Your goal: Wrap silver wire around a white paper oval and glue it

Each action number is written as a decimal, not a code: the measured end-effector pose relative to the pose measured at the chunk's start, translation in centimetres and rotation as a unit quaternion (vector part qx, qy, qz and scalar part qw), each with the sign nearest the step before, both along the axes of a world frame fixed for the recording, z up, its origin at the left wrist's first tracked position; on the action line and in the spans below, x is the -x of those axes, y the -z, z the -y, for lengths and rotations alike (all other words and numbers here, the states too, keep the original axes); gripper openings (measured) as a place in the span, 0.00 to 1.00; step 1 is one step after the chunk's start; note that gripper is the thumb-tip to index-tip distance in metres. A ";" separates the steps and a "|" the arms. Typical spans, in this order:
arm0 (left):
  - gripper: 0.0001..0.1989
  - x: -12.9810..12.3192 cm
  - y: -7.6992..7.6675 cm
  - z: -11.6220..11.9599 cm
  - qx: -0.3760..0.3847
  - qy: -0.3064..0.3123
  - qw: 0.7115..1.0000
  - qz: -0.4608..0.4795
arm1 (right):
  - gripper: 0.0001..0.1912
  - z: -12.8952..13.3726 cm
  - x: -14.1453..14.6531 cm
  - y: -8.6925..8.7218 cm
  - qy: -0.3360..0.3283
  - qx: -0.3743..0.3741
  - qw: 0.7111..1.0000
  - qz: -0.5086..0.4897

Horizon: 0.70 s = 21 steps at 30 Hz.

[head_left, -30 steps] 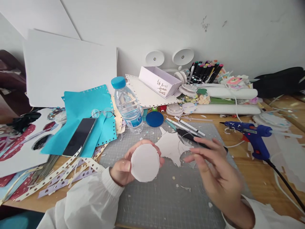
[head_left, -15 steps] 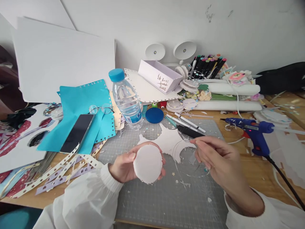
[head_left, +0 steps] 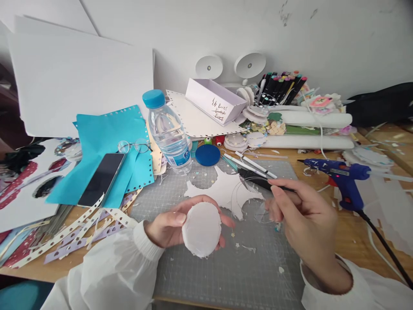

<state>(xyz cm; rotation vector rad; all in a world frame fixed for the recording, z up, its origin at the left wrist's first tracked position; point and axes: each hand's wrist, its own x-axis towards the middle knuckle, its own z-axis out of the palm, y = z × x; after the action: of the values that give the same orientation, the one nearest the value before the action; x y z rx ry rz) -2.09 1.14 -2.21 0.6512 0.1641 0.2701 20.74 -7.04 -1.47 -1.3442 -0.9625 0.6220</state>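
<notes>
My left hand (head_left: 166, 227) is closed on a white round disc (head_left: 202, 229) with a ragged edge, thumb on the near side and fingers behind it. To the right, my right hand (head_left: 301, 224) pinches a thin, looped clear thread or fine wire (head_left: 232, 196) between thumb and fingertips. That loop hangs over a white cut-out scrap (head_left: 216, 189) with curved, pointed edges, which lies on the grey cutting mat (head_left: 226, 284). The thread's other end is too fine to follow. Behind the scrap lie a flat blue disc (head_left: 208, 155) and white pens (head_left: 254, 164).
A water bottle (head_left: 167, 131) stands behind my left hand. Blue paper (head_left: 108, 125) bears a phone (head_left: 101, 178) and glasses (head_left: 133, 146), with punched strips (head_left: 74, 241) nearby. A blue glue gun (head_left: 342, 176) with a black cord stands at right. Markers (head_left: 284, 88) stand behind.
My right hand has moved a little right, drawing the thin loop with it. The disc in my left hand has turned slightly and appears narrower. The whole view has shifted a little.
</notes>
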 end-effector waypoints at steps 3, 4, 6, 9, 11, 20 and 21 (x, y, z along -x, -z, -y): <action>0.29 -0.2 -0.4 0.1 0.001 -0.003 1.000 -0.002 | 0.06 0.2 0.3 -0.3 0.009 0.001 0.999 0.044; 0.28 -0.3 -0.5 0.2 0.002 -0.007 1.000 -0.002 | 0.06 0.3 0.3 -0.3 0.009 0.001 0.999 0.050; 0.28 -0.4 -0.6 0.3 0.004 -0.020 1.000 -0.001 | 0.07 0.2 0.2 -0.3 -0.010 -0.004 0.999 0.038; 0.29 -0.4 -0.5 0.3 0.005 -0.037 0.999 -0.001 | 0.10 0.0 0.0 0.0 -0.081 -0.011 0.996 -0.021; 0.30 -0.3 -0.3 0.2 0.005 -0.040 0.999 0.001 | 0.10 -0.2 -0.1 0.0 -0.128 -0.006 0.990 -0.060; 0.30 -0.3 -0.3 0.2 0.005 -0.036 0.999 -0.007 | 0.08 -0.6 -0.1 -0.4 -0.040 -0.023 0.991 -0.127; 0.29 -0.3 -0.2 0.3 0.004 -0.030 0.999 -0.009 | 0.08 -0.6 -0.1 -0.3 -0.006 -0.030 0.993 -0.113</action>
<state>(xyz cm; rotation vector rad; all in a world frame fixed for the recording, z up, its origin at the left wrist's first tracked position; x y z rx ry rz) -1.78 0.87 -1.97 0.6412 0.2029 0.3211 20.81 -6.45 -1.12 -1.1865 -0.8002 0.7318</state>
